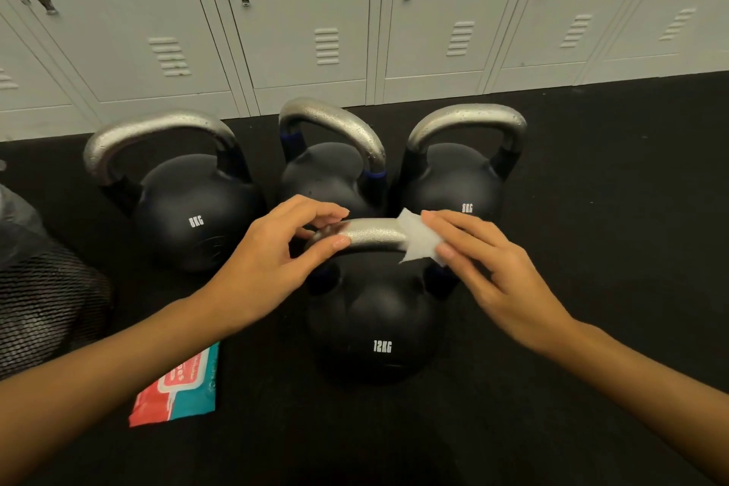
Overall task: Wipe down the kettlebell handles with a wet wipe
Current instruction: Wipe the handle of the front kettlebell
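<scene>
Head view: 12KG kettlebell (378,327) nearest, on black floor (591,209), three more behind it.

Left hand (272,264) pinches left end of handle (374,235), thumb in front, fingers curled over top; steadies bell.

Right hand (497,272) pinches wet wipe (420,239) between thumb and fingers; wipe wrapped over right end of handle.

Judgement, step in hand: wiping nearest handle. Keep wipe wrapped round bar, drag leftward full length, shift left hand off to cover pinched part. Rear handles look beaded with droplets, likely done.

Wipes pack (177,387) on floor under left forearm.
</scene>
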A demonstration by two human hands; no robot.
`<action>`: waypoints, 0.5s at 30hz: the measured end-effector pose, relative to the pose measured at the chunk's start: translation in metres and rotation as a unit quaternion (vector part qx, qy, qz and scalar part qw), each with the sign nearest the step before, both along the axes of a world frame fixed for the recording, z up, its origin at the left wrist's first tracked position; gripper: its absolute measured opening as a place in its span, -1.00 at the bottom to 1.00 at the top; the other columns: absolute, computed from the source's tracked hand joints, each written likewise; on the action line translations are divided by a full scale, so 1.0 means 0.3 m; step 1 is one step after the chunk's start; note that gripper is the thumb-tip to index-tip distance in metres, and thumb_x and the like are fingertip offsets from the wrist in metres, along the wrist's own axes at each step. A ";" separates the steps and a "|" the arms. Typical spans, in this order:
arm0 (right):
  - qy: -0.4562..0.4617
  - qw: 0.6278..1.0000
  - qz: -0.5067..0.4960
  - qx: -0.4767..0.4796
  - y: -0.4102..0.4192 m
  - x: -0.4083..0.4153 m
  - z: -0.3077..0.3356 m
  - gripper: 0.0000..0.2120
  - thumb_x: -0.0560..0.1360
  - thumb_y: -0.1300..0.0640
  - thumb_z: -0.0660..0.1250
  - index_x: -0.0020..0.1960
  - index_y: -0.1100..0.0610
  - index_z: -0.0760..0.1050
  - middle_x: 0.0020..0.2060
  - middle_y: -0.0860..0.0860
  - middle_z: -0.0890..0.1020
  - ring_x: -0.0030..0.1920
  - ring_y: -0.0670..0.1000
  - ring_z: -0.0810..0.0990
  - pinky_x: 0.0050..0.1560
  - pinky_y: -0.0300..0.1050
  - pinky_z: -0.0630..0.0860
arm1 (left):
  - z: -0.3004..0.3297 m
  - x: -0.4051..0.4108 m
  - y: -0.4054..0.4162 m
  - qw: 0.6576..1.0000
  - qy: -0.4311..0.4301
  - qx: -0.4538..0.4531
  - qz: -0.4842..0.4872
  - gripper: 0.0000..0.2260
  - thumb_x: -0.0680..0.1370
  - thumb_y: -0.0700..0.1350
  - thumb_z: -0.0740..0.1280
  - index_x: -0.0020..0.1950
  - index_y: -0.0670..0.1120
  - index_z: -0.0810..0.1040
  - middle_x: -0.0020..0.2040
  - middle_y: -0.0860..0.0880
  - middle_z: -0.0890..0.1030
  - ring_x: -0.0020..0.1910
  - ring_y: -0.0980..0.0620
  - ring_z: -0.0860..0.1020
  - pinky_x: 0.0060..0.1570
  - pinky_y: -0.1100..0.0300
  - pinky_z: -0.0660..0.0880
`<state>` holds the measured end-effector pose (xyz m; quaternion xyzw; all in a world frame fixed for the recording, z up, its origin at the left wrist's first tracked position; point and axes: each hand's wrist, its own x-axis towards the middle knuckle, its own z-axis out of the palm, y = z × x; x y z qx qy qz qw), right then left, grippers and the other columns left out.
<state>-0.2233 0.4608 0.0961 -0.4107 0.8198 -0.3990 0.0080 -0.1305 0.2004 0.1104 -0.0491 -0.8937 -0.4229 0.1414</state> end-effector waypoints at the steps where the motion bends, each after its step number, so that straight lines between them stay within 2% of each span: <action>1: -0.029 0.999 -0.016 -0.020 0.016 0.004 -0.015 -0.62 0.63 0.09 0.19 0.44 0.01 0.40 0.36 -0.20 0.47 0.40 -0.18 0.38 0.42 -0.17 0.30 | -0.003 0.003 -0.002 1.000 0.001 -0.004 0.003 -0.64 0.52 0.10 0.29 0.26 -0.01 0.54 0.11 0.15 0.54 0.15 0.09 0.54 0.14 0.14 0.50; 4: -0.138 0.985 -0.068 -0.078 0.039 0.027 -0.043 -0.64 0.62 0.09 0.18 0.41 -0.04 0.41 0.30 -0.26 0.52 0.35 -0.25 0.43 0.37 -0.26 0.36 | -0.007 0.010 0.004 1.000 -0.005 -0.012 0.013 -0.62 0.53 0.15 0.26 0.30 0.04 0.52 0.12 0.19 0.51 0.14 0.10 0.52 0.15 0.17 0.49; 6: -0.164 0.977 -0.101 -0.096 0.027 0.039 -0.040 -0.69 0.63 0.07 0.17 0.35 -0.10 0.46 0.18 -0.31 0.58 0.26 -0.28 0.50 0.26 -0.35 0.42 | -0.006 0.014 0.011 1.000 -0.007 -0.004 0.017 -0.66 0.54 0.13 0.27 0.28 0.08 0.52 0.11 0.19 0.50 0.13 0.12 0.52 0.14 0.23 0.47; 9: -0.151 0.974 -0.136 -0.103 -0.019 0.031 -0.003 -0.73 0.65 0.14 0.19 0.23 -0.05 0.58 -0.01 -0.24 0.68 0.08 -0.23 0.61 0.09 -0.26 0.53 | -0.002 0.016 0.017 1.000 -0.007 0.004 0.022 -0.65 0.49 0.10 0.27 0.26 0.09 0.53 0.10 0.18 0.51 0.10 0.15 0.52 0.11 0.29 0.46; 11: -0.132 0.976 -0.140 -0.097 -0.058 0.025 0.028 -0.75 0.64 0.13 0.20 0.17 -0.01 0.63 -0.07 -0.17 0.70 0.01 -0.18 0.63 0.05 -0.16 0.54 | 0.001 0.015 0.018 1.000 -0.009 0.004 0.022 -0.65 0.49 0.10 0.27 0.25 0.09 0.53 0.09 0.18 0.51 0.10 0.16 0.52 0.11 0.33 0.45; 13: -0.107 0.983 -0.122 -0.092 -0.093 0.029 0.046 -0.76 0.63 0.11 0.23 0.16 0.01 0.64 -0.04 -0.15 0.70 0.02 -0.18 0.62 0.07 -0.18 0.53 | 0.003 0.014 0.020 1.000 -0.005 0.001 0.022 -0.65 0.49 0.09 0.27 0.25 0.08 0.53 0.09 0.17 0.52 0.09 0.18 0.52 0.10 0.38 0.43; 15: -0.061 0.991 -0.087 -0.085 -0.111 0.044 0.042 -0.76 0.62 0.13 0.26 0.23 0.05 0.61 0.11 -0.16 0.66 0.16 -0.24 0.57 0.19 -0.29 0.47 | 0.005 0.015 0.022 1.000 0.001 -0.002 0.023 -0.64 0.48 0.09 0.27 0.26 0.06 0.53 0.08 0.15 0.52 0.09 0.21 0.51 0.11 0.41 0.41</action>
